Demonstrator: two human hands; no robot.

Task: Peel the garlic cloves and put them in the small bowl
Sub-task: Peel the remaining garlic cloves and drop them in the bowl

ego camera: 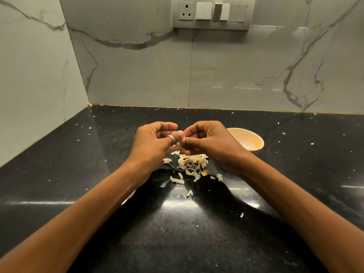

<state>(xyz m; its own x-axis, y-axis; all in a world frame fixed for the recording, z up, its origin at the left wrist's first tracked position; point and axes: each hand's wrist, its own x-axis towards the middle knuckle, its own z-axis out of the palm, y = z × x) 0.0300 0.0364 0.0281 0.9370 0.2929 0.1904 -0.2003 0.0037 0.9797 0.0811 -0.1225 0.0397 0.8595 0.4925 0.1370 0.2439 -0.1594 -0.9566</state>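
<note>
A pale marble wall (pixel 35 75) closes the scene on the left and meets the back wall at the corner of a glossy black worktop (pixel 59 164), which is dotted with small white flecks.

The left forearm comes in from the lower left corner and rises towards the middle. The left hand (pixel 155 140) is raised above the worktop, back towards the camera and fingers curled inward, with a ring (pixel 171 139) on the digit that reaches right. Its tips meet those of the other hand on a small pale garlic clove (pixel 179 142), which is mostly hidden between them.

Directly beneath the two hands, a loose heap of papery garlic skins (pixel 192 164) lies on the worktop, with a few stray pieces nearer the camera.

The right forearm comes in from the lower right. The right hand (pixel 208 142) mirrors the left, fingers curled and thumb and fingertips pinching the same clove.

Just behind and to the right of this hand stands the small bowl (pixel 254 142), partly hidden by the knuckles. Its inside is smeared yellow, and what it holds cannot be seen.

High on the back wall is a socket and switch panel (pixel 212 12).
</note>
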